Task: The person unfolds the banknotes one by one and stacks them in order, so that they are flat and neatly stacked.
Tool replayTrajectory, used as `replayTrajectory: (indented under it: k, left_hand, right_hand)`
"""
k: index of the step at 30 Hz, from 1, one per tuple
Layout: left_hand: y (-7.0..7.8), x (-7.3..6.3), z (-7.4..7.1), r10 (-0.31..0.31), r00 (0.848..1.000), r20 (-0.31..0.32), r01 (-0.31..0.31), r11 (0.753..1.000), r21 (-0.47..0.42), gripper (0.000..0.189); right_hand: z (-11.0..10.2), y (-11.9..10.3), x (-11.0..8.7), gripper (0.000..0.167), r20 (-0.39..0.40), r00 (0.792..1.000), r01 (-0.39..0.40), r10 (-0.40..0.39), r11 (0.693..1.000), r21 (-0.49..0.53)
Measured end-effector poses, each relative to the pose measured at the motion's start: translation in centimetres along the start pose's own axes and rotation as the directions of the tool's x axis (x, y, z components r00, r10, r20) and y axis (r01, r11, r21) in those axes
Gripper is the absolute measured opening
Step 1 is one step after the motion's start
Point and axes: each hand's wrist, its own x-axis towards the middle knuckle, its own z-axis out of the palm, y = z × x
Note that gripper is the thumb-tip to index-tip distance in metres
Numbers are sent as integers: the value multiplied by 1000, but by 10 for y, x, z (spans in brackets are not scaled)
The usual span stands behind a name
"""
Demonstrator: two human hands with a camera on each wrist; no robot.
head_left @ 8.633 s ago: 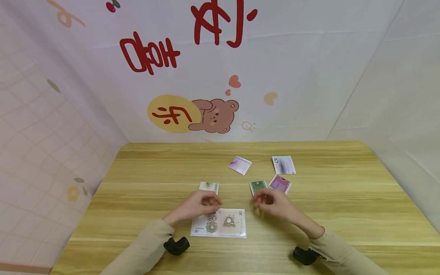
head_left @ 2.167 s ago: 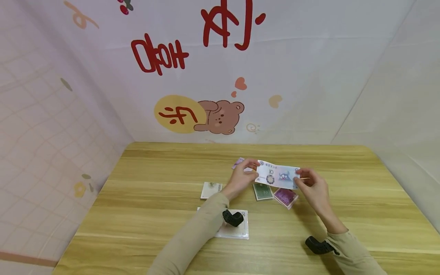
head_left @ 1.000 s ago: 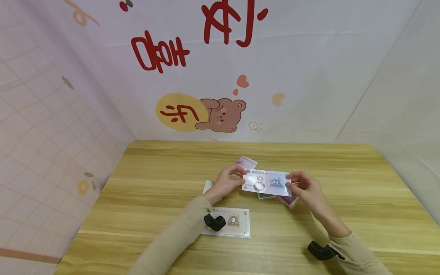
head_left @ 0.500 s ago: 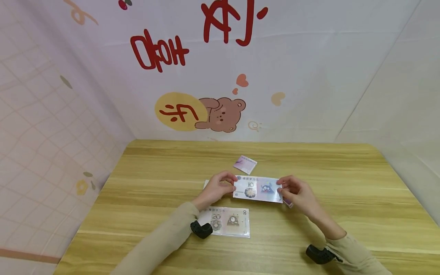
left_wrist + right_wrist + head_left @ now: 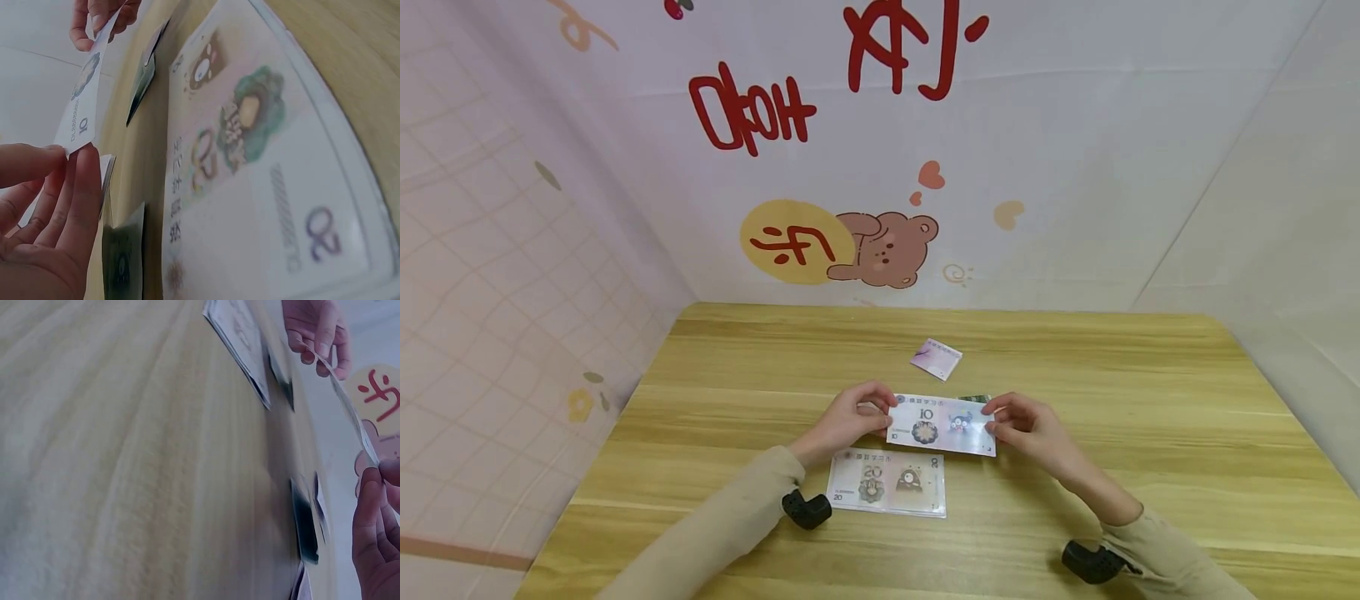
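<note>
Shifted since 0.5 s ago: 10 note (image 5: pixel 942 425) came left and nearer; part of the green folded note (image 5: pixel 976 398) now shows past its far edge. 10 note is face-up, off the desk (image 5: pixel 760 350), mid-scene, stretched between both hands. Left hand (image 5: pixel 846 421): thumb and fingertips pinched together on the note's left end, only paper in the gap. Right hand (image 5: pixel 1037 437): same pinch on the right end.

Next out: stack of 20 notes (image 5: pixel 887 483) lies flat on the desk, just near of the 10 note and a bit left, several layers at its edge in the left wrist view. Dark folded note (image 5: pixel 123 256) lies beside the stack, low in that view. Right wrist view has another folded note (image 5: pixel 302 584) at the bottom edge, print unreadable. Pale purple folded note (image 5: pixel 937 359) sits alone, far side. Beyond the desk: white backdrop (image 5: pixel 1060 167) with bear print (image 5: pixel 887 250).
</note>
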Motion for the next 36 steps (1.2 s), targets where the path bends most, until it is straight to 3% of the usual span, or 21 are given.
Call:
replayTrajectory:
  k: [10,13,19,26,30,36]
  left_hand:
    - [-2,-24,-18,-55,998,13,54,996,78,19]
    - [-2,-32,-23,-45,999,18,43,995,86,19]
    - [-5,-46,-32,-35,998,53,28,992,122,20]
    - [-12,-62,-36,-62,994,95,44,983,181,19]
    - [-13,-68,-37,-51,993,109,27,977,213,18]
    - [-15,-73,-36,-32,993,110,2,965,261,19]
  right_hand:
    - [21,-5,2,17,99,991,95,-90,994,-47]
    - [28,-5,2,17,115,987,118,-112,992,-48]
    - [42,-7,0,17,138,988,82,-72,994,-67]
    - [56,-4,-5,14,205,974,124,-101,987,-101]
    - [62,-3,-7,14,220,963,172,-155,983,-64]
    - [68,2,-6,14,227,961,173,-156,983,-56]
